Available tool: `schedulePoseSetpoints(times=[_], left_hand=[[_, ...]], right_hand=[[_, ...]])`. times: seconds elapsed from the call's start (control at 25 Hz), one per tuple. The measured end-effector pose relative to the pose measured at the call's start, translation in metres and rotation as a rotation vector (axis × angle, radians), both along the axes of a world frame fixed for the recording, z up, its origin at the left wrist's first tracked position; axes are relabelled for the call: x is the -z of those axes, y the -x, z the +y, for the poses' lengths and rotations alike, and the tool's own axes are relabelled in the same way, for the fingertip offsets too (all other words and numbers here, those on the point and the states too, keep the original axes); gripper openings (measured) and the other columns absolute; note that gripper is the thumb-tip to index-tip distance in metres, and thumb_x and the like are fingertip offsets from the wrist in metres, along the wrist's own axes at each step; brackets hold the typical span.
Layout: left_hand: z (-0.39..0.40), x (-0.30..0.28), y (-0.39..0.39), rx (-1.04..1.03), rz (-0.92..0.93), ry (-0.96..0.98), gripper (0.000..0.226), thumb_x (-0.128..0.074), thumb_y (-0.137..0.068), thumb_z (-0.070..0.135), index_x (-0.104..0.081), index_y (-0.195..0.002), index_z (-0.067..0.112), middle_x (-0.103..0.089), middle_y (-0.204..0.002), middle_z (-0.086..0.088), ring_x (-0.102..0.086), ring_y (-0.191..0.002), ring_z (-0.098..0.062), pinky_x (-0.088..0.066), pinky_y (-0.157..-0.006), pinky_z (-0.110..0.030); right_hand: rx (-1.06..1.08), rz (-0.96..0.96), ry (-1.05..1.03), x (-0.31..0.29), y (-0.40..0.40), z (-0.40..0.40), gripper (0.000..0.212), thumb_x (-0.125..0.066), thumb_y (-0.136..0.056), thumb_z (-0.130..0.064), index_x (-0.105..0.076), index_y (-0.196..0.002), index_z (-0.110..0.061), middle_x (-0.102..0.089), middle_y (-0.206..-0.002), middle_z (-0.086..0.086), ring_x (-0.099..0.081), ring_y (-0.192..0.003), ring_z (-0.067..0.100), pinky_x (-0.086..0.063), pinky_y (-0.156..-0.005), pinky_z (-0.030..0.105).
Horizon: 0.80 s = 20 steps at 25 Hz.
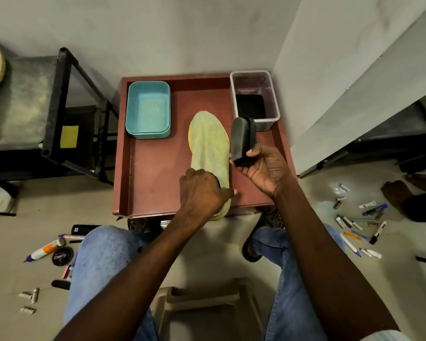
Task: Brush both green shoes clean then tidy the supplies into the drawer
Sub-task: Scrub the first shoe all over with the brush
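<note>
Brush (242, 141) pinched in right-hand fingers (253, 151) — beside shoe (209, 143).

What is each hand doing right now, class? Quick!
Left hand: closed on the heel of the green shoe, steadying it.
Right hand: closed on the black brush, beside the shoe.

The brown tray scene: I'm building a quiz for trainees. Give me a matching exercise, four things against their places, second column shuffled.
Things:
1. green shoe
2. black brush
3. teal container
4. clear container

Places:
A. tray's far right corner
B. right hand
C. tray's far left
D. tray middle, heel under left hand

Pairs: 1-D, 2-B, 3-C, 4-A
</note>
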<state>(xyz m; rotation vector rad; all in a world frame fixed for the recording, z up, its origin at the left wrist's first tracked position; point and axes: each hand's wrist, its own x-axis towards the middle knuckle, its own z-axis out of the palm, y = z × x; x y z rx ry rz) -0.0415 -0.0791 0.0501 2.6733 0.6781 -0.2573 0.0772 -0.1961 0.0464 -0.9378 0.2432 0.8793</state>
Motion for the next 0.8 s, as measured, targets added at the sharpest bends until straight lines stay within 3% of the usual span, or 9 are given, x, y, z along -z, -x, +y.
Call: schedulePoseSetpoints(times=[0.08,0.16,0.24,0.32,0.4,0.52,0.64,0.72,0.8], left_hand=[[-0.003,0.002,0.0,0.017,0.058,0.005,0.034,-0.062,-0.083,0.051,-0.06,-0.069,0.019,-0.06,-0.081,-0.002,-0.052,-0.101,-0.026,-0.028,-0.076,-0.033],[0.009,0.001,-0.001,-0.021,0.109,0.088,0.033,-0.065,-0.082,0.044,-0.054,-0.062,0.019,-0.064,-0.083,-0.004,-0.053,-0.101,-0.026,-0.03,-0.076,-0.033],[0.031,0.0,-0.003,-0.15,0.152,0.308,0.041,-0.074,-0.077,0.038,-0.052,-0.054,0.012,-0.058,-0.071,-0.012,-0.053,-0.082,-0.027,-0.036,-0.069,-0.032],[0.053,-0.003,-0.002,-0.305,0.149,0.57,0.037,-0.081,-0.073,0.028,-0.057,-0.054,0.007,-0.046,-0.058,-0.008,-0.044,-0.063,-0.02,-0.033,-0.059,-0.03],[0.069,-0.004,0.001,-0.379,0.109,0.697,0.028,-0.082,-0.073,0.021,-0.062,-0.06,0.008,-0.047,-0.059,-0.001,-0.043,-0.06,-0.015,-0.033,-0.059,-0.028],[0.083,0.003,0.006,-0.453,0.059,0.803,0.022,-0.08,-0.074,0.013,-0.071,-0.081,-0.006,-0.057,-0.074,-0.007,-0.051,-0.072,-0.017,-0.04,-0.069,-0.03],[0.088,0.007,0.009,-0.498,-0.014,0.849,0.016,-0.079,-0.074,0.01,-0.071,-0.082,-0.001,-0.059,-0.075,-0.009,-0.054,-0.074,-0.019,-0.042,-0.072,-0.032],[0.088,0.01,0.008,-0.538,-0.102,0.793,0.012,-0.08,-0.074,0.013,-0.073,-0.075,0.003,-0.068,-0.075,-0.007,-0.061,-0.074,-0.022,-0.048,-0.075,-0.035],[0.087,0.009,0.007,-0.538,-0.152,0.736,0.003,-0.077,-0.076,0.015,-0.077,-0.074,0.013,-0.074,-0.078,-0.006,-0.068,-0.081,-0.025,-0.053,-0.082,-0.038]], right_hand=[[-0.064,-0.096,0.112,0.002,-0.002,0.004,0.044,-0.048,-0.074,0.008,-0.055,-0.114,-0.01,-0.059,-0.109,0.014,-0.059,-0.094,0.025,-0.053,-0.08,0.035],[-0.168,-0.225,0.228,0.003,-0.004,0.01,0.067,-0.05,-0.071,0.014,-0.051,-0.131,-0.017,-0.061,-0.107,0.009,-0.059,-0.091,0.021,-0.053,-0.073,0.032],[-0.277,-0.353,0.355,0.004,-0.004,0.017,0.079,-0.055,-0.071,0.015,-0.046,-0.137,-0.027,-0.061,-0.114,0.004,-0.059,-0.093,0.019,-0.051,-0.065,0.027],[-0.361,-0.477,0.441,0.005,-0.002,0.023,0.085,-0.064,-0.071,0.012,-0.043,-0.139,-0.034,-0.055,-0.13,0.001,-0.058,-0.106,0.02,-0.052,-0.066,0.026],[-0.416,-0.569,0.497,0.005,0.001,0.026,0.085,-0.069,-0.076,0.005,-0.039,-0.143,-0.038,-0.046,-0.137,0.0,-0.053,-0.115,0.02,-0.055,-0.074,0.028],[-0.532,-0.811,0.64,0.0,0.005,0.021,0.08,-0.071,-0.083,-0.012,-0.032,-0.146,-0.04,-0.039,-0.138,0.0,-0.046,-0.12,0.019,-0.05,-0.093,0.035],[-0.594,-1.049,0.732,-0.011,0.024,0.011,0.078,-0.071,-0.082,-0.013,-0.034,-0.147,-0.033,-0.041,-0.123,0.001,-0.048,-0.106,0.012,-0.041,-0.083,0.009],[-0.57,-1.161,0.742,-0.01,0.039,0.013,0.074,-0.072,-0.076,-0.019,-0.043,-0.143,-0.03,-0.045,-0.112,-0.001,-0.05,-0.091,0.006,-0.041,-0.072,0.003],[-0.563,-1.225,0.759,-0.004,0.043,0.018,0.072,-0.068,-0.07,-0.028,-0.049,-0.139,-0.029,-0.045,-0.108,-0.002,-0.05,-0.085,0.005,-0.043,-0.071,0.005]])
